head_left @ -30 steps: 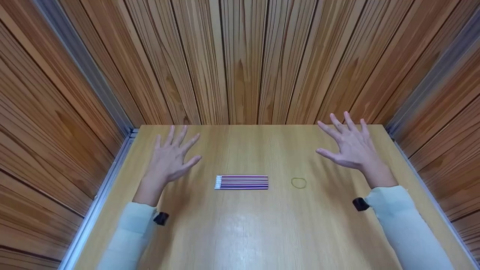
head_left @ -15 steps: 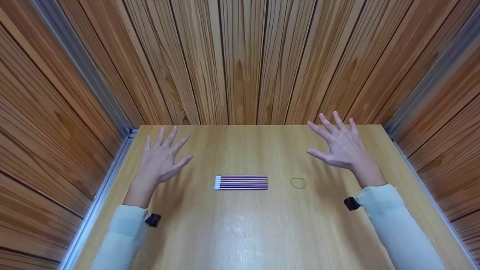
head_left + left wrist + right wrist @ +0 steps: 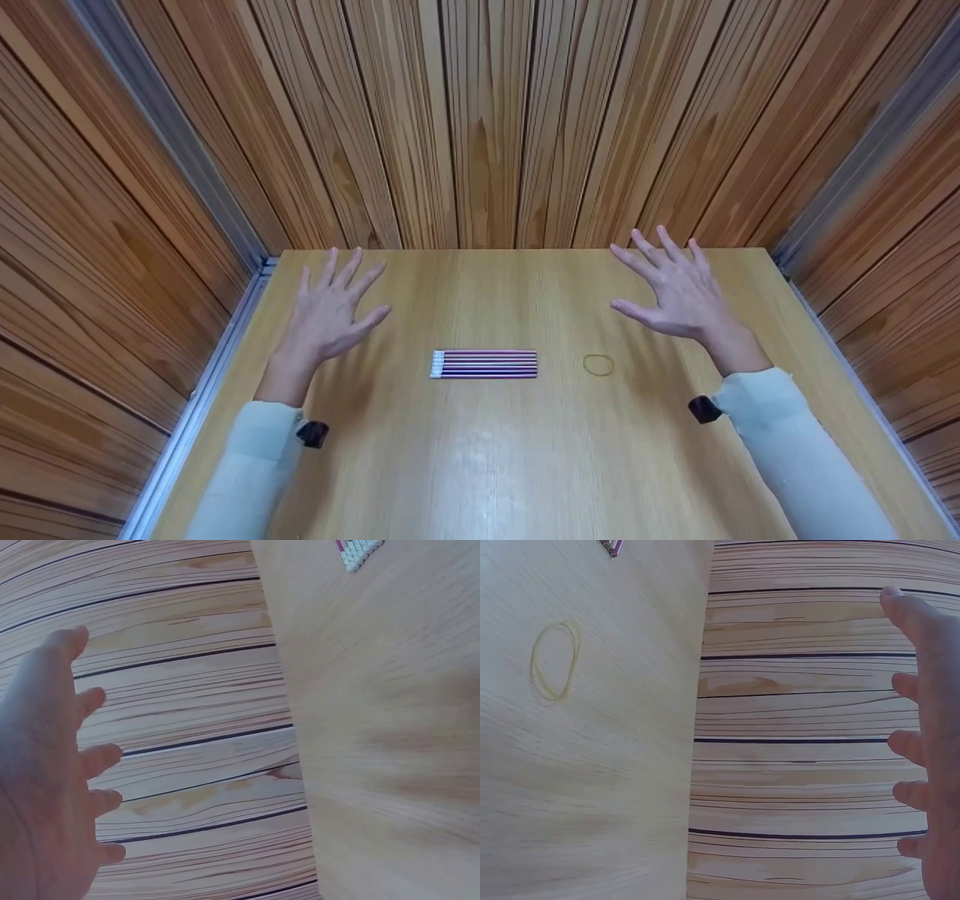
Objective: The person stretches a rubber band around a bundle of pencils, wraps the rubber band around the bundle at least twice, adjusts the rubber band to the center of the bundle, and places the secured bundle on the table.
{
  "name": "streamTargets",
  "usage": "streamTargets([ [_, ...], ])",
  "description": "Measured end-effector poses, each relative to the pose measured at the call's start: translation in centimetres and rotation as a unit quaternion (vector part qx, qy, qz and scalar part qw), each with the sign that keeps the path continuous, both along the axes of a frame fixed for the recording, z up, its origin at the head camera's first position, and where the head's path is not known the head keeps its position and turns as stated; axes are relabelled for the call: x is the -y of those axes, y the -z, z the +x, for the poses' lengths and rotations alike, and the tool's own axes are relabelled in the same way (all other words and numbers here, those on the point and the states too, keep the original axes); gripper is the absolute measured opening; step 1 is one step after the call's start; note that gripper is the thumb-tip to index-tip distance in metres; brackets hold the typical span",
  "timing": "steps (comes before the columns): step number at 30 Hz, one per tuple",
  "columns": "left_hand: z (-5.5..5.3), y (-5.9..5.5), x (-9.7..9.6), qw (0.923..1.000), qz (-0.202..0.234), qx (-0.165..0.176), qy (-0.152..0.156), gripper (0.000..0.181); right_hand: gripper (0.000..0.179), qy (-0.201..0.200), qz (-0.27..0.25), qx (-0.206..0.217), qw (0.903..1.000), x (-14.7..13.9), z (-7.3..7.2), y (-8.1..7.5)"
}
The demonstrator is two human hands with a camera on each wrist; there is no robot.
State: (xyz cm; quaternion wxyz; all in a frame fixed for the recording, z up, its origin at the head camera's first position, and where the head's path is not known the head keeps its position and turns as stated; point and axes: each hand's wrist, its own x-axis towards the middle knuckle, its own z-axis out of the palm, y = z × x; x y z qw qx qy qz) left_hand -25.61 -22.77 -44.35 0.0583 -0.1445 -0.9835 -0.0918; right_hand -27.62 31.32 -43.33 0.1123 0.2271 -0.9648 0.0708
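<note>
Several purple pencils (image 3: 489, 364) lie side by side in a flat row on the table, their white ends to the left. A corner of the row, with white pencil ends (image 3: 361, 553), shows at the top of the left wrist view. To the right of them lies a thin yellow rubber band (image 3: 598, 365), seen as a loose loop (image 3: 555, 661) in the right wrist view. My left hand (image 3: 324, 319) hovers over the table left of the pencils, fingers spread, holding nothing. My right hand (image 3: 679, 296), also spread and holding nothing, hovers beyond and to the right of the rubber band.
The wooden table (image 3: 480, 457) ends at a plank wall (image 3: 480, 127) behind it. Plank walls also rise at both sides, with metal rails (image 3: 199, 401) along the table's edges. A small black device (image 3: 313, 434) sits at each sleeve cuff.
Both hands have shifted slightly: the left ends a little farther left, the right a little left toward the middle. The pencils and rubber band stay where they were.
</note>
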Motion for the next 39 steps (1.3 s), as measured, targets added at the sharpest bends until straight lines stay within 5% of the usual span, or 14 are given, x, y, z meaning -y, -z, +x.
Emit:
streamTargets([
  [16, -1.5, 0.6, -2.0, 0.9962, 0.074, -0.015, 0.044, 0.084, 0.083, -0.027, -0.116, 0.015, 0.9928, 0.7, 0.5, 1.6],
  [22, -1.8, 1.1, -3.2, 0.9944, 0.078, -0.011, 0.071, 0.087, 0.08, -0.025, -0.157, 0.055, 0.9858, 1.4, 0.9, 3.2],
  [31, -2.1, 2.2, -4.5, 0.9903, 0.088, -0.008, 0.107, 0.09, 0.076, -0.016, -0.285, 0.138, 0.9484, 1.7, 1.0, 4.2],
  [39, -2.2, 3.8, -5.8, 0.9882, 0.095, 0.013, 0.119, 0.092, 0.065, -0.036, -0.377, 0.144, 0.9144, 1.9, 1.2, 5.1],
])
